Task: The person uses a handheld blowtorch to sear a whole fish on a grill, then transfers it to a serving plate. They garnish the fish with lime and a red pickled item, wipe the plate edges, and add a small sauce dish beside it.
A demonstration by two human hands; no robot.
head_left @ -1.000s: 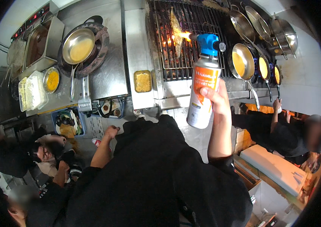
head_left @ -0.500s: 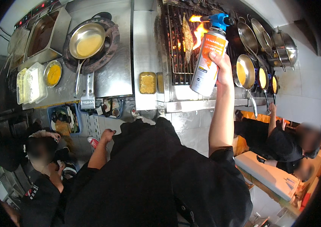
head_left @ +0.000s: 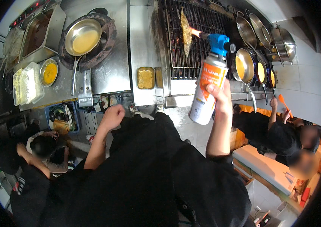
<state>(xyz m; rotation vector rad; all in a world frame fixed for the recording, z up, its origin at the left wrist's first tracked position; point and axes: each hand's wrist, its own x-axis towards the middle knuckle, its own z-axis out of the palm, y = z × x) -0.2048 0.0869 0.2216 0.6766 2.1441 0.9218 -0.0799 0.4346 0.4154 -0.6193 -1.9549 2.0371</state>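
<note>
Orange-and-white cylindrical metal torch canister [head_left: 209, 77], blue-headed: right hand [head_left: 222, 96], fingers wrapped round it. Probably stiff, slick; best gripped mid-body. Left hand [head_left: 112, 117]: fingers curled, contents unseen.

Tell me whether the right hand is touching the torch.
Touching. The head view shows the right hand wrapped around the torch, its thumb lying across the side facing the camera.
</note>
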